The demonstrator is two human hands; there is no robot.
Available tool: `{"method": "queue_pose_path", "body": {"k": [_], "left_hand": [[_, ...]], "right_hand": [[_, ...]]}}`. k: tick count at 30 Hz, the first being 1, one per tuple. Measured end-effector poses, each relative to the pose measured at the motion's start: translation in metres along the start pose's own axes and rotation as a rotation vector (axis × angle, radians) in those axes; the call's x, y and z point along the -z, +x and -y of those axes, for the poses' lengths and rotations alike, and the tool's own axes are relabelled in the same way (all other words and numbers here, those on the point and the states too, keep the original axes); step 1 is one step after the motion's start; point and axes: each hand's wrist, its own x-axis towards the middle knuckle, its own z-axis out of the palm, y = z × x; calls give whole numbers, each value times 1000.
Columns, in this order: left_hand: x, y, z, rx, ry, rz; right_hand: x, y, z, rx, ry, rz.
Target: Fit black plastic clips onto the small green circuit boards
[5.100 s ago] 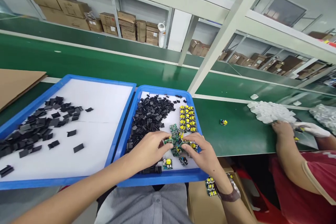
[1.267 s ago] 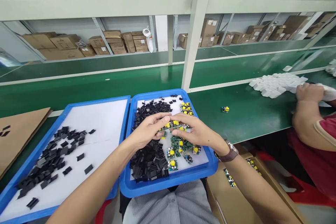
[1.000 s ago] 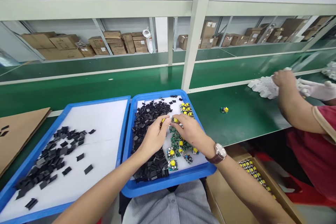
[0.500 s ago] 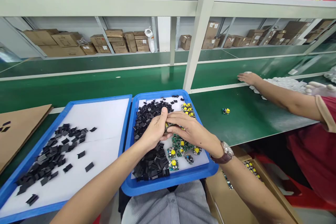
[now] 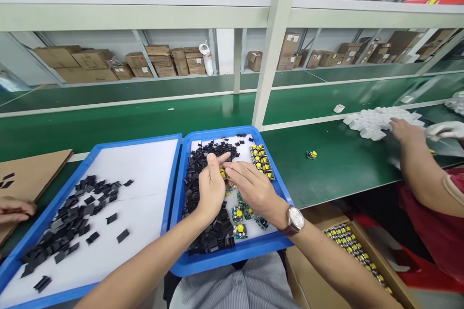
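Over the right-hand blue tray [image 5: 213,266], my left hand [image 5: 211,186] holds a small circuit board [image 5: 223,173] with a yellow component, its thumb up and fingers curled behind. My right hand [image 5: 252,188], wearing a wristwatch, closes its fingertips on the same board from the right; the grip is partly hidden. Beneath and left of my hands lies a heap of black plastic pieces [image 5: 213,231]. Boards with yellow components [image 5: 261,160] stand in rows at the tray's right side. More loose boards [image 5: 239,231] lie below my right hand.
A second blue tray [image 5: 136,141] on the left holds scattered black pieces [image 5: 72,217]. One board [image 5: 311,155] sits on the green bench. A cardboard box [image 5: 311,270] of boards is at lower right. Co-workers' hands [image 5: 408,133] [image 5: 14,208] show at right, by white pieces [image 5: 377,123], and left.
My hands have shifted slightly left, uncovering the rows of boards. The right co-worker's hand has drawn back from the belt, where a white piece now stands. Another person's hand has appeared at left.
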Motion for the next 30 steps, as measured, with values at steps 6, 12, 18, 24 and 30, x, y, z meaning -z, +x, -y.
{"method": "queue_pose_path", "body": {"k": [6, 12, 18, 24, 30], "left_hand": [[-12, -5, 3, -53, -6, -61], [-27, -10, -3, -72, 74, 31], [1, 7, 6, -203, 530, 320], [39, 16, 6, -286, 757, 559], [56, 19, 9, -403, 951, 692]], "right_hand": [[-3, -4, 0, -8, -54, -19], [7, 6, -13, -186, -59, -48], [29, -2, -46, -392, 33, 239], [45, -25, -37, -339, 86, 436], [65, -39, -1, -240, 89, 720]]}}
